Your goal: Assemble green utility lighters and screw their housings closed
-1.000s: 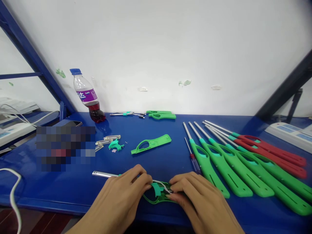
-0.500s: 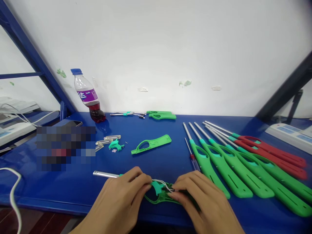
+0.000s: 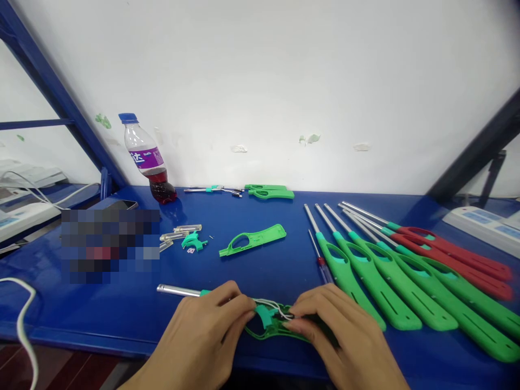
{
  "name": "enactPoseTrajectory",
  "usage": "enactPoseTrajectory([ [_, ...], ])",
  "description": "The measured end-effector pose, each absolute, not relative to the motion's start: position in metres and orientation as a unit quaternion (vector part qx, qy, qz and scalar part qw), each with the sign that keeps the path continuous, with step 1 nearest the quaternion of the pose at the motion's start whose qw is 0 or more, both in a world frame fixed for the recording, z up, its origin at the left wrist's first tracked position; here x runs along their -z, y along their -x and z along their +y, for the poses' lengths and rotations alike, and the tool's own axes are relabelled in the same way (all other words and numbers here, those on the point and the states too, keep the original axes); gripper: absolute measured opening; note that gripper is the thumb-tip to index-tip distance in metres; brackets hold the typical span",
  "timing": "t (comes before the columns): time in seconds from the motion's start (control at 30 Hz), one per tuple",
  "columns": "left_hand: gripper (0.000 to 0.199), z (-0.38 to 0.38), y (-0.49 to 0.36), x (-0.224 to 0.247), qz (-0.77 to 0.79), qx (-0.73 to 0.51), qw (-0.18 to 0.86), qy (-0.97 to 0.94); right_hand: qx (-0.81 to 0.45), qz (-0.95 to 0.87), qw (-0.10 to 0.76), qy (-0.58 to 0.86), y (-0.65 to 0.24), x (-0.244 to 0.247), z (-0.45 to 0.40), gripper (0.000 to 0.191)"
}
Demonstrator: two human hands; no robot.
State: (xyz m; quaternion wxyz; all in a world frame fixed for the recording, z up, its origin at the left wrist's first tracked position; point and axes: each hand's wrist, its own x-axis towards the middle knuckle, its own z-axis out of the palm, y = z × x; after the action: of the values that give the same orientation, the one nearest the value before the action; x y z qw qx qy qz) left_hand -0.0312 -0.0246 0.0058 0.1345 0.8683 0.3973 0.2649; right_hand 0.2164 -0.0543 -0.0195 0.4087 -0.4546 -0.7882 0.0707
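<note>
Near the table's front edge lies an opened green lighter shell with a metal tube extending left. My left hand pinches the shell assembly beside the teal trigger. White wires run across the top of the shell. My right hand has thumb and forefinger pinched together at the wire ends, over the shell's handle; the small part between those fingertips is mostly hidden. A loose green half shell lies behind my hands.
Several green lighters and red lighters lie at right, beside a screwdriver. Teal and clear parts are at left. A bottle stands near the wall. More shells and metal rods lie at the back.
Both hands and the opened lighter have shifted very slightly to the right. Their grips look the same.
</note>
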Motion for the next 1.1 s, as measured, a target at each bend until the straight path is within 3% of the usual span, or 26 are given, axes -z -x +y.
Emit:
enactPoseTrajectory([
  [0.57, 0.024, -0.022, 0.024, -0.002, 0.345, -0.373, 0.140, -0.850, -0.161, -0.779, 0.413, 0.443, -0.218, 0.020, -0.056, 0.008],
  [0.8, 0.028, -0.022, 0.025, 0.000, 0.334, -0.365, 0.144, -0.857, -0.144, -0.771, 0.441, 0.436, -0.215, 0.016, -0.053, 0.026],
  [1.1, 0.028, -0.023, 0.026, 0.005, 0.337, -0.347, 0.154, -0.861, -0.119, -0.780, 0.443, 0.426, -0.213, 0.014, -0.054, 0.029],
])
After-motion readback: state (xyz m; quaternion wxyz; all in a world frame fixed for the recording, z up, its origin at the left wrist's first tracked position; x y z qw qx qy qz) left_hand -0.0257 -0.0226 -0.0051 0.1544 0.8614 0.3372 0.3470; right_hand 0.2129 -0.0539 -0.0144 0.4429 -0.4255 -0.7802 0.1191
